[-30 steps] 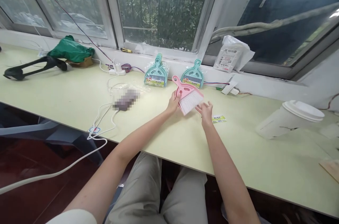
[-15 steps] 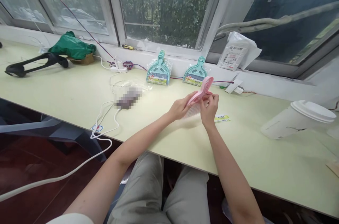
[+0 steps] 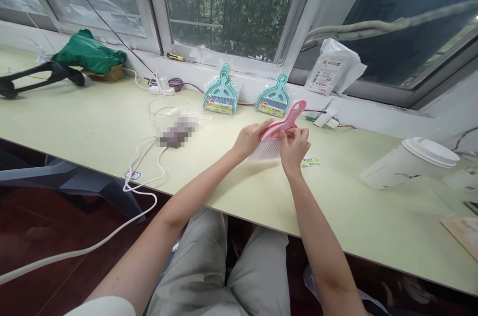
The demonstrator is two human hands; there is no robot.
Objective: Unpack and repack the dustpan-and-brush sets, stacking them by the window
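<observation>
A pink hand brush [image 3: 290, 122] with pale bristles is held just above the table. My left hand [image 3: 247, 140] grips its left end, with the thumb along the top edge. My right hand [image 3: 295, 151] pinches the brush near the base of the handle. The looped handle slants up and to the right, and the bristles point down. Behind my right wrist a yellow-green label card [image 3: 311, 161] lies on the table, partly hidden. Two bagged sets of turquoise dustpans with brushes, a left one [image 3: 221, 89] and a right one [image 3: 274, 94], lean against the wall below the window.
A white lidded cup [image 3: 407, 164] is at right on the pale table [image 3: 336, 216]. White cables [image 3: 160, 171] and a blurred-out object [image 3: 175, 133] lie left of my hands. Farther left are a black frame [image 3: 45, 74] and a green bag [image 3: 89, 52]. A white package [image 3: 330, 69] leans by the window.
The brush has turned so that more of its pink face and bristles show. Both hands keep hold of it. The whole view has shifted slightly.
</observation>
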